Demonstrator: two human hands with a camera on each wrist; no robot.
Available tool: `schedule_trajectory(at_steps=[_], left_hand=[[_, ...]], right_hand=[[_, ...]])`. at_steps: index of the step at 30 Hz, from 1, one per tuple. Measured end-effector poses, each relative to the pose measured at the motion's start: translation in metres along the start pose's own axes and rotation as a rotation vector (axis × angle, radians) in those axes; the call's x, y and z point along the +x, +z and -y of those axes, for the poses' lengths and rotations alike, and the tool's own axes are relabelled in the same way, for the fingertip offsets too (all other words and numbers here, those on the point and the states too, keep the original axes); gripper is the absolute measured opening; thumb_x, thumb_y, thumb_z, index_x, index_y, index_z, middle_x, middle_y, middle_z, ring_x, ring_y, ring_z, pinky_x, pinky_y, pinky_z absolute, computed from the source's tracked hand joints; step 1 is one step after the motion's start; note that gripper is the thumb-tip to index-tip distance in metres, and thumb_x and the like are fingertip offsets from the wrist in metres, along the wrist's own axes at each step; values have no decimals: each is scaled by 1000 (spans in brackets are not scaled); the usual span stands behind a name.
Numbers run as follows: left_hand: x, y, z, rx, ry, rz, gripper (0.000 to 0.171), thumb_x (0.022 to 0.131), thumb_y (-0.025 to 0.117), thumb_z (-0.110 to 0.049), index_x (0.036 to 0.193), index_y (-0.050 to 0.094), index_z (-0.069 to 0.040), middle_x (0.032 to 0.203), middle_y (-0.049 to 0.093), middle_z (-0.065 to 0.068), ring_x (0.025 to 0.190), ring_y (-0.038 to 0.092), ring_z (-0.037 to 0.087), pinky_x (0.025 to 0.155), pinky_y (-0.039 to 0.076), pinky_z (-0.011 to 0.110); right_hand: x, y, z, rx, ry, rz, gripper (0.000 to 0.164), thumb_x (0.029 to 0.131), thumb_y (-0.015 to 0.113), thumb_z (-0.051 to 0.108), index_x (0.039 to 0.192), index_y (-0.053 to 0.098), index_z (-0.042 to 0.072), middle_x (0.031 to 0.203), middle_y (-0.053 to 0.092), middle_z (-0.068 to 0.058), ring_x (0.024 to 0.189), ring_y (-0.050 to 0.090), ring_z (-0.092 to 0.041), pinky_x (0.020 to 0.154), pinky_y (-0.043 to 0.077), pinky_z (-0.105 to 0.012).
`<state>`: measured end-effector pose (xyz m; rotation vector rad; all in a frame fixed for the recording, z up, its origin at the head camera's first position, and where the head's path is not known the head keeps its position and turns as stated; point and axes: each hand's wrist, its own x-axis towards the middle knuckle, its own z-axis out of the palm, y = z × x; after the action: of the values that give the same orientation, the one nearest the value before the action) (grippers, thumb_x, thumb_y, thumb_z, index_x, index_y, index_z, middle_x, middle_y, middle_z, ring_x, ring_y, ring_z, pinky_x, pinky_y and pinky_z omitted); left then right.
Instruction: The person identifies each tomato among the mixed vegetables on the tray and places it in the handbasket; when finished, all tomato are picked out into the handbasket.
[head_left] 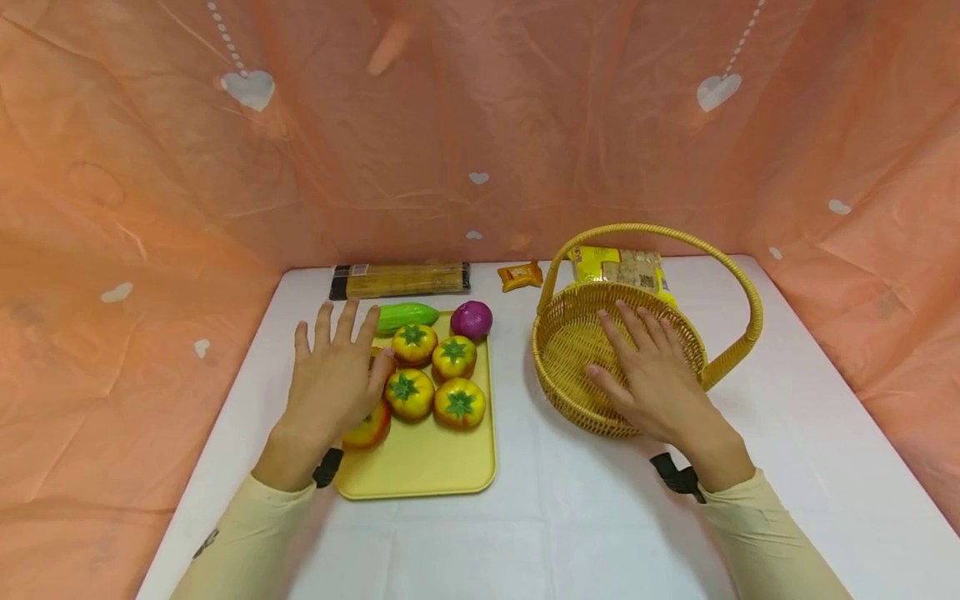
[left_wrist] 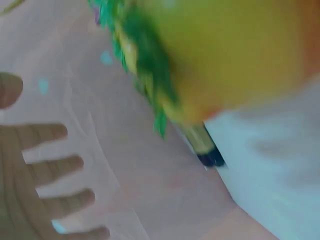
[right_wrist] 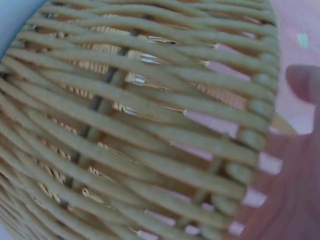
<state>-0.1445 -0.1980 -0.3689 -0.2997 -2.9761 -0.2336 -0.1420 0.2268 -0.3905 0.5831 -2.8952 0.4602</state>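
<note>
Basket [head_left: 556, 392] sat under the right hand [head_left: 660, 387], and there was the left hand [head_left: 330, 382] beside tomatoes [head_left: 459, 403] on the tray [head_left: 420, 471]! Fingers [head_left: 616, 335] spread apart on both; contact looked unclear.

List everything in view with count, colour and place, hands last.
Tray: one, yellow, left
Fruits: six visible, yellow and red, on tray
Vegetable: one, green, tray's far edge
Onion: one, purple, tray's far corner
Flat pack: one, yellow, behind tray
Packet: one, orange, back middle
Basket: one, tan, right
Bag: one, yellow, behind basket
Table: one, white, underneath
Backdrop: one, peach, around table
Sleeves: two, cream, forearms
Wristbands: two, black, wrists
Left hand: one, bare, over tray
Right hand: one, bare, over basket
</note>
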Motion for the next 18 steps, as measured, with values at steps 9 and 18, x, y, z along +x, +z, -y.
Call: schedule_trajectory(at_steps=[9, 18], left_hand=[[0, -19, 58, -351, 65, -77, 58, 112, 55, -21, 165, 43, 0, 169, 41, 32, 157, 34, 56, 126, 26, 76], [6, -2, 110, -571, -85, -143, 46, 113, 56, -19, 156, 58, -3, 155, 60, 27, 140, 58, 52, 110, 51, 68]], right_hand=[[-7, -4, 3, 294, -146, -141, 70, 102, 74, 24, 167, 48, 20, 171, 49, -8, 157, 47, -38, 126, 40, -61], [-6, 7, 28, 610, -268, -187, 65, 91, 83, 2, 152, 67, 17, 155, 67, -6, 146, 60, -14, 121, 45, -20]])
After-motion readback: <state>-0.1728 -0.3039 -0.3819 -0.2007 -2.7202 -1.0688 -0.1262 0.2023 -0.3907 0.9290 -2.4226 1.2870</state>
